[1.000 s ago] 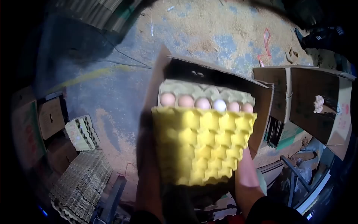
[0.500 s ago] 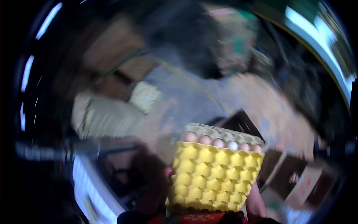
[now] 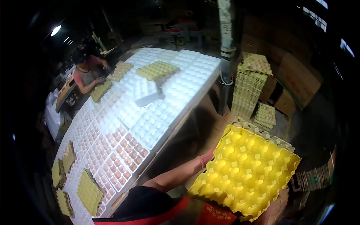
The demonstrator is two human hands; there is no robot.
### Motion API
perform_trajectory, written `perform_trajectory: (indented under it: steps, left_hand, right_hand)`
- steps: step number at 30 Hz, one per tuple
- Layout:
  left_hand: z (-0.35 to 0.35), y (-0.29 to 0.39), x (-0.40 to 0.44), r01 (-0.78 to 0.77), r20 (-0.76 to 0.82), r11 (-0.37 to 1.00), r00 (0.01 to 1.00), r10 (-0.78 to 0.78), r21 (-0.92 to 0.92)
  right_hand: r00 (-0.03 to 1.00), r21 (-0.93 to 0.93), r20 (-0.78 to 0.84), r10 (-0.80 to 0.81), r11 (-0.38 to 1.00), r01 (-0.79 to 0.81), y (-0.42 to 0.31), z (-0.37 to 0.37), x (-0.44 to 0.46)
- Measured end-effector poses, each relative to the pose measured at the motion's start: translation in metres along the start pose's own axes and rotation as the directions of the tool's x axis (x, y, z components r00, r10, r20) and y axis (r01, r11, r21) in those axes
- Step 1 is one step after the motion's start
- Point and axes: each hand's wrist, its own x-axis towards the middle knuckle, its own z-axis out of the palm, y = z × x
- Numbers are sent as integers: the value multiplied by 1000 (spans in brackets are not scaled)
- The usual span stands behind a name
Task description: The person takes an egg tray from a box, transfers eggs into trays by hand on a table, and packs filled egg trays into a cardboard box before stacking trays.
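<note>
Nothing can be read for certain. At five o'clock, the wearer's apron (image 3: pixel 195 213) bears light characters (image 3: pixel 221 216) on its red part, set in two short rows that run at a slant; they look Chinese, but are too small and blurred to make out. Between two and three o'clock, a carton (image 3: pixel 300 83) carries red print, faint and illegible. At one o'clock, dark marks show on the pale pole (image 3: pixel 225 28); whether they are lettering cannot be told.

A lamp (image 3: pixel 56 30) glows upper left; a pale post (image 3: pixel 225 37) stands near cardboard boxes (image 3: pixel 298 79).
</note>
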Motion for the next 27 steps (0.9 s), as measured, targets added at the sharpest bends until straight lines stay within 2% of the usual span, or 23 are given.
perform_trajectory:
  steps: [2, 3, 6, 10, 14, 17, 20, 24, 27]
  left_hand:
    - [-42, 24, -39, -86, -126, 992, 989, 75, -87]
    - [-80, 38, -69, -147, -186, 979, 975, 120, -139]
    - [-174, 54, -173, -290, -376, 944, 902, 213, -159]
    - [-271, 60, -308, -446, -633, 887, 724, 275, -125]
    - [-317, 42, -431, -556, -847, 829, 467, 255, -57]
    - [-327, 19, -498, -614, -934, 789, 288, 211, -12]
    - [-330, 3, -532, -659, -972, 752, 166, 167, 16]
    - [-329, -12, -546, -705, -991, 707, 60, 123, 45]
    - [-313, -25, -560, -701, -996, 708, -23, 90, 80]
  right_hand:
    - [993, -93, 110, 49, 995, -39, -7, 51, 2]
    - [981, -167, 182, 68, 985, -37, -2, 104, -5]
    - [907, -257, 382, 177, 963, -80, 51, 225, -29]
    - [687, -403, 631, 361, 909, -107, 130, 403, -68]
    - [331, -576, 750, 572, 812, -96, 209, 556, -123]
    - [64, -705, 700, 711, 702, -99, 286, 643, -171]
    - [-118, -836, 548, 828, 535, -122, 361, 682, -214]
    - [-249, -948, 311, 917, 281, -150, 405, 689, -233]
    - [-262, -964, 265, 928, 253, -80, 387, 689, -222]
